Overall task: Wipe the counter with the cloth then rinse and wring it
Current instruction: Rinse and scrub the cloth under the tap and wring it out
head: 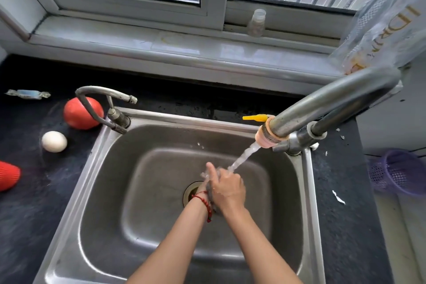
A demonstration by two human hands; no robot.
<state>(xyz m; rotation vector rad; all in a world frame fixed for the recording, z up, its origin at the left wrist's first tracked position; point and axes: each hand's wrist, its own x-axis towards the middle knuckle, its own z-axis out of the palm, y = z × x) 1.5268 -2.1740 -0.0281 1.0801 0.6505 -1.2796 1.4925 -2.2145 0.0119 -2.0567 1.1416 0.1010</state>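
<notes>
Both of my hands are pressed together over the drain of the steel sink (96, 191). My right hand (228, 189) lies on top, and my left hand (208, 176), with a red string bracelet at the wrist, is mostly hidden behind it. A small dark grey cloth (211, 195) is squeezed between the palms, only a strip of it showing. Water runs from the large tap (322, 104) at the right onto my hands. The dark counter (27, 214) surrounds the sink.
Left of the sink lie a red tomato (76, 114), a white egg (54, 141), a red ribbed object (8, 175) and a wrapped sweet (27, 94). A second small tap (108, 108) stands at the sink's back-left corner. A purple basket (398, 172) sits at right.
</notes>
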